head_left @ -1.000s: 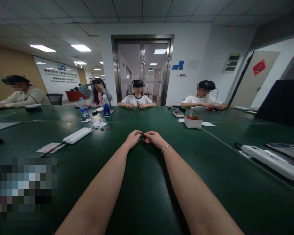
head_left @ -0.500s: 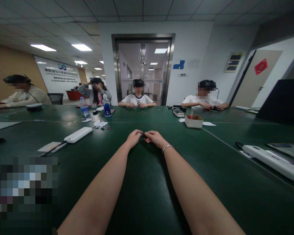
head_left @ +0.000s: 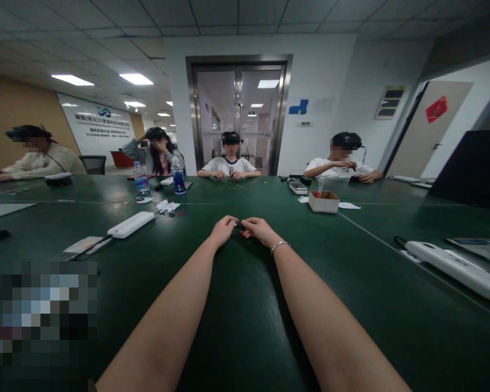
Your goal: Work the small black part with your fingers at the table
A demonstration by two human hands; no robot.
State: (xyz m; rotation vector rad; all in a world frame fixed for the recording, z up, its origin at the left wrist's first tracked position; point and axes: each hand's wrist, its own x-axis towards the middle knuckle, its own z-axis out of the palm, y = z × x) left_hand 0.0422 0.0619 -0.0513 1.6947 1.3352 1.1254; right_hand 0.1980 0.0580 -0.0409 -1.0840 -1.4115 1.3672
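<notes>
Black and very small, the small dark object point(head_left: 239, 225) sits pinched between the fingertips of both hands, far out on the green table point(head_left: 245, 326) at the end of two outstretched forearms. Left hand point(head_left: 222, 230) is curled, fingers closed onto the near-left end of the piece; right hand point(head_left: 259, 230), with a thin bracelet point(head_left: 278, 246) at the wrist, is likewise closed, thumb and forefinger nipping the other end. Both hands rest low, heels on or just above the tabletop. What the piece is cannot be made out at this distance. Judgement: light, since fingertips alone carry it; probably rigid, as it spans the gap between the two pinches without sagging. Small enough to slip or roll away if one pinch eases, so a hold at both ends suits it. Elsewhere: a white power strip point(head_left: 130, 224) well to the left, a cardboard box point(head_left: 323, 202) further off to the right, other people seated across the table.
</notes>
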